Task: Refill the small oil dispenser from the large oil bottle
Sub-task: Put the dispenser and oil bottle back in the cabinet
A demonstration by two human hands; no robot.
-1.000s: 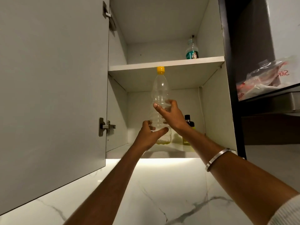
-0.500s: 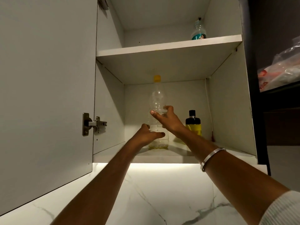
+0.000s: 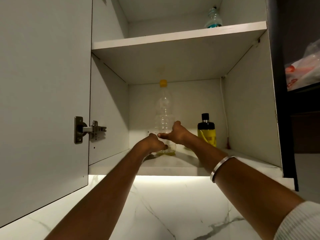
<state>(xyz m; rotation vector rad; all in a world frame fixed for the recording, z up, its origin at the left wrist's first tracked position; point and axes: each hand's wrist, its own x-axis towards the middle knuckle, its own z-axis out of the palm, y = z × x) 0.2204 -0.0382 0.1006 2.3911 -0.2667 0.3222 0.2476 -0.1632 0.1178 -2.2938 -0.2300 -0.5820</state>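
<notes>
figure: both of my hands on the tall clear plastic oil bottle with the yellow cap (image 3: 164,110), which stands upright on the lower shelf of the open white wall cabinet (image 3: 174,168), about midway along it and set back from the front edge. only a thin layer of yellow oil shows at its base. my left hand (image 3: 154,142) wraps the foot of the bottle, fingers curled round it; my right hand (image 3: 174,134) grasps the ribbed waist just above, thumb across the front. the small yellow oil dispenser with the black pump top (image 3: 207,134) stands on the same shelf to the right, near the bottle but apart from it, toward the right wall. on the upper shelf (image 3: 178,36), by the back right corner, sits a small clear bottle with a teal label (image 3: 213,19). the cabinet door (image 3: 43,94) hangs open at the left.

step in hand, as i judge it: handling the bottle at the shelf, whether seating it or lifting it off i cannot tell. to do it well i keep the bottle vertical, keep the lower hand bearing the weight, the upper hand only steadying, since the thin wall would likely buckle under a squeeze. i keep my right forearm clear of the dispenser, which could tip if brushed.
</notes>
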